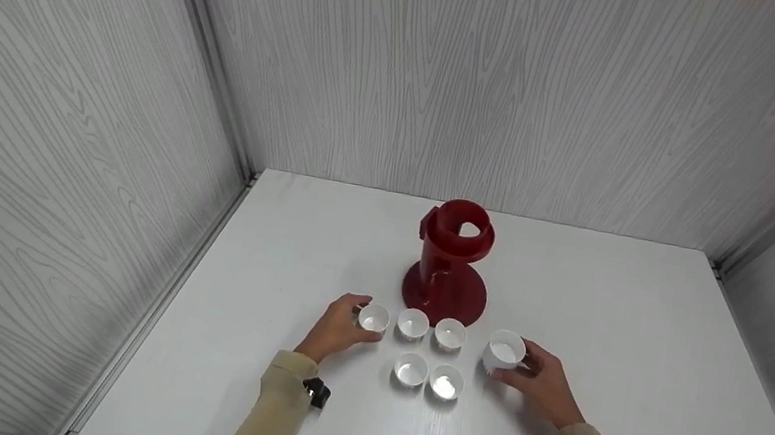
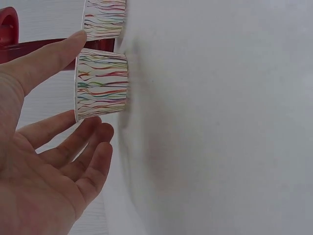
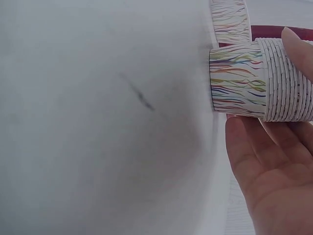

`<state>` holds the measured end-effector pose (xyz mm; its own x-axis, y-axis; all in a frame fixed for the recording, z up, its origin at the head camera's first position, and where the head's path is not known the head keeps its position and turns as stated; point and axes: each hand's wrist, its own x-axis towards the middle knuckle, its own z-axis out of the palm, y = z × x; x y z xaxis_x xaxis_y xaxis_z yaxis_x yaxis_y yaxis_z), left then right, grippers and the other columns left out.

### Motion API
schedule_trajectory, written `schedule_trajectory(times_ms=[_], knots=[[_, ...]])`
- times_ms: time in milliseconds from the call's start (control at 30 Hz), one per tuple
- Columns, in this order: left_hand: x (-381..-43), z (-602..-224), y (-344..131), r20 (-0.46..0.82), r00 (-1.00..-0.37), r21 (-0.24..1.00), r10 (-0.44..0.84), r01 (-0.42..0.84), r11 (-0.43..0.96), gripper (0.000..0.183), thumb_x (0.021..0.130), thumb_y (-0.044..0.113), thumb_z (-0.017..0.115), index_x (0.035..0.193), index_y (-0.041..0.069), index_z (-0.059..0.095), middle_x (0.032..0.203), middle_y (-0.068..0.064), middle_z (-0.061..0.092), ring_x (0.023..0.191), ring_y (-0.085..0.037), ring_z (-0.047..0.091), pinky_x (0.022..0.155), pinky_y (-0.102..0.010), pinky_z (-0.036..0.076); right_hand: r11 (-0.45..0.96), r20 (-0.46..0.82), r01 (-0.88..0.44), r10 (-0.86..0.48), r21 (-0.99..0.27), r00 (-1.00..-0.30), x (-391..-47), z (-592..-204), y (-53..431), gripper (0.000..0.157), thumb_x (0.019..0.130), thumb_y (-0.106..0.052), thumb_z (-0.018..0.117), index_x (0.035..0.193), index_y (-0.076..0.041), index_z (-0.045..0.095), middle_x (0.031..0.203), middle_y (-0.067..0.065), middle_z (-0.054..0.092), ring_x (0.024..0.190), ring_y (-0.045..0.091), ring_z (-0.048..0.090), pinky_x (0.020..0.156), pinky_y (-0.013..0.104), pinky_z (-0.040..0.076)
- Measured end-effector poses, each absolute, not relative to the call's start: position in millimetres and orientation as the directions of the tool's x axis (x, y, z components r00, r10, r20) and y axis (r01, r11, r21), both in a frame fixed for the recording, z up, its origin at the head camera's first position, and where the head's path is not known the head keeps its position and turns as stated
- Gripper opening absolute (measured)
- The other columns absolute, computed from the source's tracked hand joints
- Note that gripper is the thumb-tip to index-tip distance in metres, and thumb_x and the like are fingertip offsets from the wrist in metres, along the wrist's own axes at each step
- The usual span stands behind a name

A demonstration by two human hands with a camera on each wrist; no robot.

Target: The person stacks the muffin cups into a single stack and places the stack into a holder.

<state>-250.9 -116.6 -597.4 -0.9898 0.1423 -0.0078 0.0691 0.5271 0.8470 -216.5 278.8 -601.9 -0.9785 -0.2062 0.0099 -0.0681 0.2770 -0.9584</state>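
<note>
White surface (image 1: 642, 315), grey wood-grain walls (image 1: 403, 86). Head view: left hand (image 1: 337, 328) pinches the leftmost paper cup (image 1: 374, 318); right hand (image 1: 547, 389) grips a cup stack (image 1: 504, 350). Four loose cups (image 1: 411, 370) sit between, red stand (image 1: 448, 293) behind. Keep both grips level, clear of neighbours. Cup interiors look empty. Left wrist: pinch is near the rim; go light, thin wall probably buckles. Right wrist: stack is nested, rims bunched; hold across several rims so none slip.

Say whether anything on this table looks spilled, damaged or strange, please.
A dark streak shows on the white table in the right wrist view, odd against its plain surface. Stain or scratch, I cannot tell. The cups look upright.
</note>
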Motion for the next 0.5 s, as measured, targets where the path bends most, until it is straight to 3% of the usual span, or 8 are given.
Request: schedule_trajectory(times_ms=[500], knots=[[-252.0,-602.4,-115.3,0.003,-0.992,0.834,0.126,0.072,0.547,0.068,0.08,0.02,0.09,0.135,-0.003,0.059,0.131,-0.022,0.065,0.117,-0.033,0.062,0.106,-0.05,0.05,0.288,0.016,-0.077,-0.209,-0.955,-0.978,-216.8,-602.1,279.2,0.067,0.077,-0.017,0.092,0.138,-0.011,0.063,0.136,0.01,0.068,0.118,0.003,0.067,0.099,0.021,0.055]])
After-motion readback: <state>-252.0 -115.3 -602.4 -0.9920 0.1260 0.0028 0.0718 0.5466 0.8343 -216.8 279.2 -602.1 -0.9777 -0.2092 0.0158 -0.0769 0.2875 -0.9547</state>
